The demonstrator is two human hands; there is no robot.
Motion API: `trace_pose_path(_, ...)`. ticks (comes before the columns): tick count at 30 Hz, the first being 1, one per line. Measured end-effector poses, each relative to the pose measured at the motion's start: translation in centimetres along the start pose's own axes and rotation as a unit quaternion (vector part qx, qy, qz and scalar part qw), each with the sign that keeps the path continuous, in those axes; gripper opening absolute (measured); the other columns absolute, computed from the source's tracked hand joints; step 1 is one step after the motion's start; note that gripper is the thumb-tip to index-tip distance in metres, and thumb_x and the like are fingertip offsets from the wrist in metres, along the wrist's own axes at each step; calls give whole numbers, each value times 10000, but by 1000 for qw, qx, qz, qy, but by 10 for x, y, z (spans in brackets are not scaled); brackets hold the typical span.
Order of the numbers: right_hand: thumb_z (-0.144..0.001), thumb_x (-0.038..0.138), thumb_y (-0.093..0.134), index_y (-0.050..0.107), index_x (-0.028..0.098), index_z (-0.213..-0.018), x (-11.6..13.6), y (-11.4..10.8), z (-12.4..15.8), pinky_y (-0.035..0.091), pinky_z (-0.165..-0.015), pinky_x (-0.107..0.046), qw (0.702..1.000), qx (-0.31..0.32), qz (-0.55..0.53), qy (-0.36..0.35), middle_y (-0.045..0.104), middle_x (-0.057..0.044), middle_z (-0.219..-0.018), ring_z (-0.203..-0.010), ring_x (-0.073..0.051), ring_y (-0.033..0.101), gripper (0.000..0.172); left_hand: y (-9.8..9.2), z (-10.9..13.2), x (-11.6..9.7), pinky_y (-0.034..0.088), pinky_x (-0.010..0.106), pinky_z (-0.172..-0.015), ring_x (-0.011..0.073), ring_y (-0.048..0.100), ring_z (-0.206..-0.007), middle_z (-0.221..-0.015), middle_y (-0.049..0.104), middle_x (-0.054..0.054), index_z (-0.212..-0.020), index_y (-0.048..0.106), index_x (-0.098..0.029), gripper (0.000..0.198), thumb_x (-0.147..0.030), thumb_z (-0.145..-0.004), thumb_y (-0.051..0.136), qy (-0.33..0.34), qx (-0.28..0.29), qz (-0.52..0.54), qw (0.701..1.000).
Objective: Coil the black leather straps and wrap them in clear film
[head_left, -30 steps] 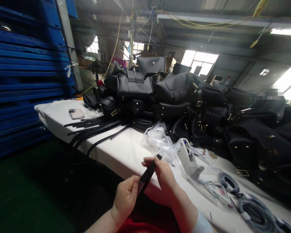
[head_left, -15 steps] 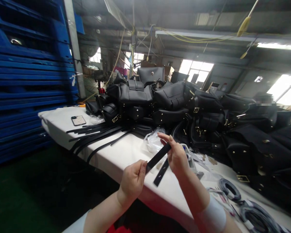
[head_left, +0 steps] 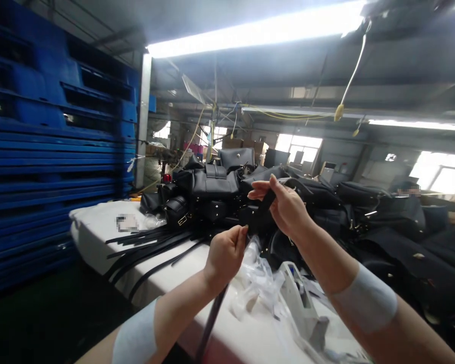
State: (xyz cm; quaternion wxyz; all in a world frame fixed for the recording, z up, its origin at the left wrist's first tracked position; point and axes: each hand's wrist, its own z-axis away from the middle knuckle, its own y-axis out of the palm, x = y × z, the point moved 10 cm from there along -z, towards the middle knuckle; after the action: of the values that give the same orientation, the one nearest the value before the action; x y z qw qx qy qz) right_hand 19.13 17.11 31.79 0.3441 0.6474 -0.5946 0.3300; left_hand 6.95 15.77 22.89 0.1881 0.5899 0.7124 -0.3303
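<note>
Black strap [head_left: 264, 205] is held aloft at the white table [head_left: 185, 264] (dark bags [head_left: 216, 188] heaped behind); the left hand [head_left: 225, 254] grips it low, the right hand [head_left: 288, 208] pinches it higher; straightening seems the step in hand; the next move likely calls for even tension.

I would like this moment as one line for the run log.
left hand: grips strap | right hand: pinches strap, higher | loose straps: on table | bags: piled beyond hands

bags [head_left: 215, 187] blocking beyond strap [head_left: 265, 204], room at left
</note>
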Motion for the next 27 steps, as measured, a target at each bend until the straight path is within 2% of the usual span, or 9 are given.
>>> trace_pose_path(3, -835, 636, 568, 755, 158, -926, 14, 16, -5, 468, -927, -413, 998, 55, 8, 0, 762, -75, -842, -916, -254, 696, 521, -4, -15, -10, 292, 219, -464, 100, 459, -442, -496, 522, -20, -612, 493, -191, 468, -433, -986, 351, 5, -3, 16, 1000)
trace_pose_path(5, -813, 628, 607, 757, 163, -956, 6, 36, 3, 461, -934, -406, 992, 120, 30, 25, 765, -71, -881, -942, -256, 686, 509, -17, -26, -26, 297, 223, -482, 104, 462, -474, -535, 537, -11, -637, 516, -184, 447, -411, -985, 352, 36, -39, 8, 999)
trace_pose_path(7, -795, 605, 646, 763, 157, -928, -3, 43, 9, 464, -922, -397, 988, 143, 45, 46, 763, -68, -858, -915, -252, 685, 482, -26, -33, -41, 292, 226, -500, 102, 443, -494, -553, 522, -13, -647, 519, -178, 416, -373, -980, 365, 66, -68, -10, 995)
trace_pose_path(9, -795, 597, 652, 763, 152, -892, 1, 32, 7, 470, -909, -394, 994, 101, 30, 37, 759, -71, -828, -876, -242, 690, 470, -26, -34, -46, 271, 229, -498, 94, 406, -487, -540, 482, -26, -629, 499, -178, 403, -352, -974, 383, 78, -68, -26, 994)
trace_pose_path(13, -846, 631, 565, 755, 152, -838, 25, -6, -3, 471, -925, -409, 999, -7, -24, -21, 755, -91, -808, -856, -238, 703, 515, -9, -25, -37, 237, 229, -477, 85, 326, -459, -492, 366, -54, -571, 419, -186, 448, -387, -972, 395, 70, -26, -25, 997)
trace_pose_path(15, -857, 646, 532, 760, 145, -848, 25, -7, 0, 469, -929, -417, 1000, -1, -9, -18, 754, -102, -807, -870, -249, 702, 550, -6, -23, -34, 242, 228, -470, 89, 330, -455, -484, 369, -51, -566, 411, -191, 461, -410, -971, 387, 59, -24, -12, 998)
trace_pose_path(19, -798, 686, 577, 768, 146, -932, -3, 19, 19, 499, -848, -400, 995, 79, 51, 37, 757, -92, -849, -867, -263, 689, 588, -10, -29, -40, 285, 223, -468, 102, 418, -460, -489, 475, -26, -582, 459, -189, 463, -417, -973, 364, 42, -28, 38, 998)
trace_pose_path(21, -774, 702, 591, 767, 155, -972, -12, 25, 28, 513, -788, -378, 993, 87, 63, 51, 759, -82, -863, -847, -261, 685, 607, -11, -31, -45, 299, 220, -468, 104, 427, -457, -480, 478, -26, -582, 470, -187, 466, -419, -971, 360, 41, -32, 51, 997)
trace_pose_path(27, -836, 657, 549, 758, 176, -1027, -9, 7, 39, 499, -886, -389, 995, 58, 84, 14, 759, -77, -934, -934, -257, 678, 558, 3, -25, -45, 301, 217, -457, 98, 419, -446, -464, 467, -29, -564, 483, -182, 483, -438, -961, 380, 35, -14, 71, 997)
